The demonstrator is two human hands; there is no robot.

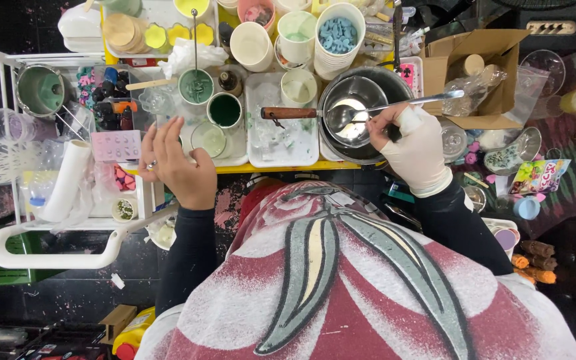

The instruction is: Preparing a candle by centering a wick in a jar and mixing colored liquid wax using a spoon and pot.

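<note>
I see a cluttered yellow table (288, 167) over dark floor, two white trays (281, 157), one steel pot (341, 153), gloved right hand (416, 150) pinching a ladle (395, 105), bare left hand (178, 167) fingers spread near a green cup (225, 110).

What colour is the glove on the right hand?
White, or a pale cream; the glove on the right hand shows best in the head view, holding a long metal spoon.

Left hand (178, 165) bare, fingers spread; right hand (416, 148) gloved, fingers curled.
</note>
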